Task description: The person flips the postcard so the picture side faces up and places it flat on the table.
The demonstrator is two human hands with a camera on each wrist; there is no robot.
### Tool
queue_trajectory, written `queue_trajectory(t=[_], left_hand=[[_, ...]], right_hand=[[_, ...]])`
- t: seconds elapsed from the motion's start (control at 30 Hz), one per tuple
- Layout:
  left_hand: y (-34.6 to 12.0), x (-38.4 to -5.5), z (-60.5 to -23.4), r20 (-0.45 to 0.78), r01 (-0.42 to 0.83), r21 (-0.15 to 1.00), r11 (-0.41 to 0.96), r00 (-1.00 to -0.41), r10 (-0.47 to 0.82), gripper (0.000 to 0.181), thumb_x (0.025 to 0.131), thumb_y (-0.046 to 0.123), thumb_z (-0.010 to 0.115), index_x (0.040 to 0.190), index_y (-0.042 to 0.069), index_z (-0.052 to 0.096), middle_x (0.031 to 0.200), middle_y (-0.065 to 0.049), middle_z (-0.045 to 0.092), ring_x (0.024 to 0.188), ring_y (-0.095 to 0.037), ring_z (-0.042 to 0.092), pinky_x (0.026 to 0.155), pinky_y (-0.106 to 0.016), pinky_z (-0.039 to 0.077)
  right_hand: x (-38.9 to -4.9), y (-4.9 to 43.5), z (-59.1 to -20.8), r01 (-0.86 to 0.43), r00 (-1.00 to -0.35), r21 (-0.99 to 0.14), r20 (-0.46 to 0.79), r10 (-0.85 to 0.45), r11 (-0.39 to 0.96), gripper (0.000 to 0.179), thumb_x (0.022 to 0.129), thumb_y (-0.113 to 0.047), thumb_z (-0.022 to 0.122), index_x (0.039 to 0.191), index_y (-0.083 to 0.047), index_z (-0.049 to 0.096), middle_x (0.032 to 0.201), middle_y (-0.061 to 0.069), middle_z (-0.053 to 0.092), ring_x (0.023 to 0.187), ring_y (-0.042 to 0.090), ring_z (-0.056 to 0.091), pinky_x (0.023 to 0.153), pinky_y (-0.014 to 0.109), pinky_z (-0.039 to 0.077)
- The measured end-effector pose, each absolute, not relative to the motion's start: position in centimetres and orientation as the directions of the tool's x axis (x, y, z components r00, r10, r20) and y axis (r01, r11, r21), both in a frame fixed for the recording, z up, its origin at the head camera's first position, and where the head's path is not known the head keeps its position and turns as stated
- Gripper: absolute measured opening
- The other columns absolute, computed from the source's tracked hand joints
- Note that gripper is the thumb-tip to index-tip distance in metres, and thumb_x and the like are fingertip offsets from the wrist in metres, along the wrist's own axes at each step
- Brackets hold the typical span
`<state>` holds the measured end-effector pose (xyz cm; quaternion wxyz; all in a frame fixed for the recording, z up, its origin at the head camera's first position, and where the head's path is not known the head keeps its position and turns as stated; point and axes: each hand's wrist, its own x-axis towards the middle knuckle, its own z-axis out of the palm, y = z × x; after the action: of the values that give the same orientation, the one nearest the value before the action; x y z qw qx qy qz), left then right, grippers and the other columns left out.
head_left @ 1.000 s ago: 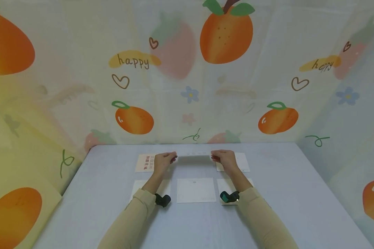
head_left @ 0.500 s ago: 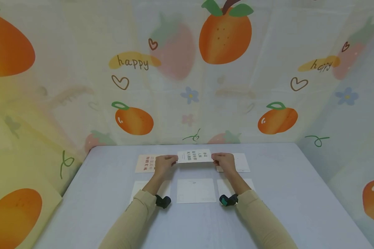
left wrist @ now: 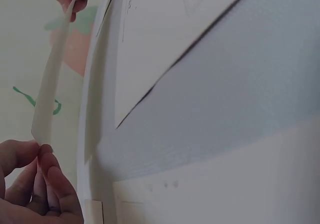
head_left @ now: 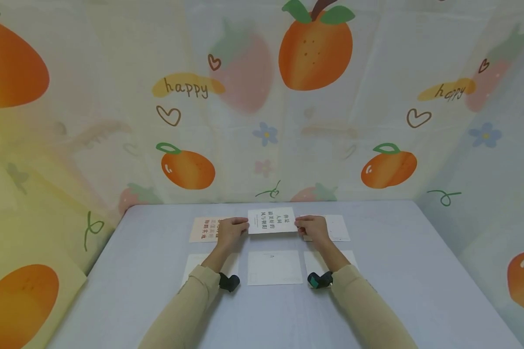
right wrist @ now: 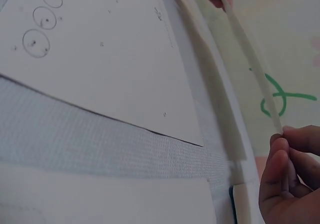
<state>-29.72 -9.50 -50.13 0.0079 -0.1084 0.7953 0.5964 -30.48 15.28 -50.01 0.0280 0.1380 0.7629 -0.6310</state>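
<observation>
A white card (head_left: 272, 221) printed with dark characters is held up over the far middle of the table, its lettered face toward me. My left hand (head_left: 230, 231) pinches its left short edge between thumb and fingers. At the opposite edge, my right hand (head_left: 316, 229) pinches it the same way. Both wrist views show the card edge-on, raised off the table; the left fingertips (left wrist: 47, 156) grip one end in the left wrist view. In the right wrist view the right fingertips (right wrist: 280, 146) hold the other.
On the white-covered table (head_left: 266, 320) lie more cards: one with red and grey characters (head_left: 204, 230) far left, a white one (head_left: 339, 228) far right, and a near row with a middle card (head_left: 275, 269). A fruit-print curtain (head_left: 262, 165) stands behind.
The held card has tilted from nearly edge-on to showing its lettered face, its lower edge dropping nearer to me. Both hands keep their pinch and have shifted little.
</observation>
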Motion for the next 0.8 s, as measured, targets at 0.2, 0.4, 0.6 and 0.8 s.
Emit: queue_trajectory(t=[0.2, 0.4, 0.6, 0.8], left_hand=[[-9.44, -29.83, -50.16, -0.181, -0.222, 0.931, 0.291, -0.970, -0.159, 0.021, 0.089, 0.010, 0.067, 0.107, 0.001, 0.072, 0.111, -0.017, 0.070, 0.087, -0.016, 0.067, 0.077, -0.025, 0.055], [-9.43, -29.94, -50.42, -0.186, -0.227, 0.911, 0.345, -0.971, -0.147, 0.021, 0.088, 0.011, 0.067, 0.107, 0.003, 0.073, 0.112, -0.014, 0.071, 0.092, -0.019, 0.066, 0.078, -0.027, 0.054], [-9.27, -29.87, -50.46, -0.159, -0.201, 0.863, 0.464, -0.979, -0.128, 0.021, 0.086, 0.012, 0.068, 0.104, 0.003, 0.074, 0.111, -0.015, 0.071, 0.099, -0.025, 0.065, 0.079, -0.031, 0.053], [-9.09, -29.89, -50.50, -0.153, -0.191, 0.823, 0.535, -0.982, -0.114, 0.022, 0.085, 0.012, 0.068, 0.105, 0.002, 0.073, 0.111, -0.016, 0.070, 0.100, -0.027, 0.065, 0.077, -0.032, 0.054]], right_hand=[[-30.53, 15.31, -50.21, 0.254, -0.962, -0.950, -0.228, 0.150, 0.180, 0.021, 0.086, -0.004, 0.068, 0.102, 0.009, 0.070, 0.071, 0.005, 0.067, 0.056, 0.010, 0.055, 0.054, 0.021, 0.046], [-30.66, 15.36, -50.47, 0.264, -0.961, -0.934, -0.235, 0.144, 0.241, 0.019, 0.085, -0.003, 0.068, 0.100, 0.009, 0.070, 0.069, 0.005, 0.066, 0.056, 0.011, 0.055, 0.053, 0.022, 0.046], [-30.54, 15.33, -50.27, 0.279, -0.958, -0.917, -0.248, 0.143, 0.284, 0.017, 0.085, -0.004, 0.068, 0.098, 0.008, 0.071, 0.071, 0.006, 0.066, 0.057, 0.011, 0.055, 0.053, 0.021, 0.046], [-30.58, 15.22, -50.21, 0.287, -0.957, -0.897, -0.255, 0.136, 0.336, 0.016, 0.084, -0.003, 0.069, 0.096, 0.006, 0.071, 0.067, 0.004, 0.065, 0.055, 0.010, 0.055, 0.051, 0.021, 0.046]])
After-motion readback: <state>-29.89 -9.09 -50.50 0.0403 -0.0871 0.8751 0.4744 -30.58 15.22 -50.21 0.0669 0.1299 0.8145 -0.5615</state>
